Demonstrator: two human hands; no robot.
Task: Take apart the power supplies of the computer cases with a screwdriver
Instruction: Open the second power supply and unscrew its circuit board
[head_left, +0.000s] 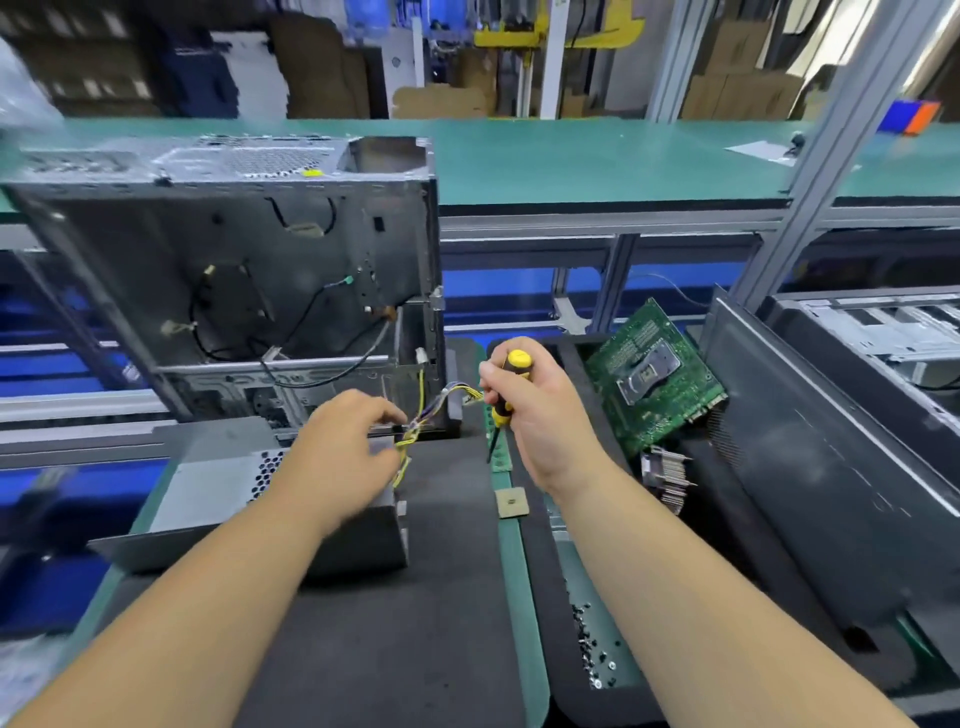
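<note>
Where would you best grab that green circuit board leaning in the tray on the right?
Probably by the circuit board's raised upper edges, coming from above. It leans tilted in the black tray, so its bare rim is free, while the socket and connectors fill its face.

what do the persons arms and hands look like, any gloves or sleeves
Both are bare: the left hand and right hand wear no gloves, and no sleeves cover either forearm up to the bottom edge of the picture. No rings, watch, wristband or markings are visible on either wrist or on the fingers that show.
</note>
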